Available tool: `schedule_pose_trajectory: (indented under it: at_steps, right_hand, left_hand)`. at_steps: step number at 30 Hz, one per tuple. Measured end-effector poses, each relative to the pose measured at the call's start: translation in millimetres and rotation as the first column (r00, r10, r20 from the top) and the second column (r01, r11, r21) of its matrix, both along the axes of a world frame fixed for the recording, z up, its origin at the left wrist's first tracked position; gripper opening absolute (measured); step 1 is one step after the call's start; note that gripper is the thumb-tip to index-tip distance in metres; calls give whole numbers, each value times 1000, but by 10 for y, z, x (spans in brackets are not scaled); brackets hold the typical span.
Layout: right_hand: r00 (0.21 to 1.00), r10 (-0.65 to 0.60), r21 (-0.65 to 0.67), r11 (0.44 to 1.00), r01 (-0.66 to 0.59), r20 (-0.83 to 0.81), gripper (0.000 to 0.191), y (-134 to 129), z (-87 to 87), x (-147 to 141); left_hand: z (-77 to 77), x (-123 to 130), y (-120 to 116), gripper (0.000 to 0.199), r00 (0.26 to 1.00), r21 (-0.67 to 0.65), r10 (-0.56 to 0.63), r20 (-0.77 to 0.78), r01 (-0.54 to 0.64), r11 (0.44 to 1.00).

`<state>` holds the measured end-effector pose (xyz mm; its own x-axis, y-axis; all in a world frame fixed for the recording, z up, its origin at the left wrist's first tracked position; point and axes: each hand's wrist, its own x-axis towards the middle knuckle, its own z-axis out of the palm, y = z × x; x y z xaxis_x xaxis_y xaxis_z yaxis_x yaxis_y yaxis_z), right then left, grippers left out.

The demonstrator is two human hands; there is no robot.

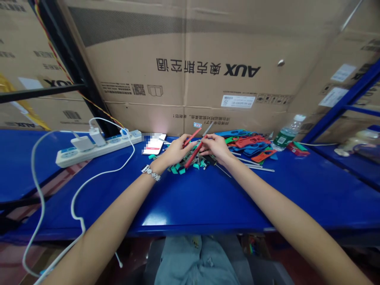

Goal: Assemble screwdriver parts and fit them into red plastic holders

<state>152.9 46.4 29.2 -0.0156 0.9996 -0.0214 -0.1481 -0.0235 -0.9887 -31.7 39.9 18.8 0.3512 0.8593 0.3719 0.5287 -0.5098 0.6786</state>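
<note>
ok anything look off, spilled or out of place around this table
The cardboard behind the table looks upside down, since its large lettering is inverted. Green bits lie loosely jumbled on the tabletop, but I see no spill.

One power strip (114,141), two white chargers (81,143), one phone (153,147), one green-labelled bottle (287,133); green pieces (182,171) too jumbled to count.

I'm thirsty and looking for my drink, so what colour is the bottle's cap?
White; the head view shows the cap best.
</note>
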Motion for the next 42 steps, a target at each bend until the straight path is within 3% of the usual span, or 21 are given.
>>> schedule_pose_trajectory:
  at_steps: [7,15,21,25,29,32,35,38,42]
  right_hand:
    - [989,-68,89,994,57,134,52,135,195,-89]
    - [976,-183,44,983,179,116,25,55,180,-134]
    - [970,-219,-17,975,222,100,14,18,122,-11]
    - [970,-199,-11,979,202,142,16,83,90,106]
    - [972,-176,-6,984,179,155,22,129,74,159]
    - [993,-72,-25,997,74,99,21,110,59,127]
    - [1000,-6,-36,999,5,-18,22,85,43,69]
    - [990,-50,-82,996,40,-131,22,88,45,28]
    - [973,-103,-128,989,77,-208,21,106,69,-1]
  left_hand:
    - [-22,-19,-54,51,998,-7,14,55,-13,1000]
    - [21,-2,-67,45,996,-21,-41,73,43,999]
    - [-5,-105,39,45,994,-16,32,103,-31,999]
    - [2,-156,83,41,989,38,39,143,-45,998]
    - [9,-158,145,37,961,-29,78,265,-73,997]
    - [-15,-147,191,32,933,-84,125,337,-102,991]
    - [-46,-142,199,27,937,-74,190,292,-176,982]
    - [-55,-160,156,30,958,39,208,197,-220,975]
    - [-28,-207,73,45,984,150,158,79,-168,974]
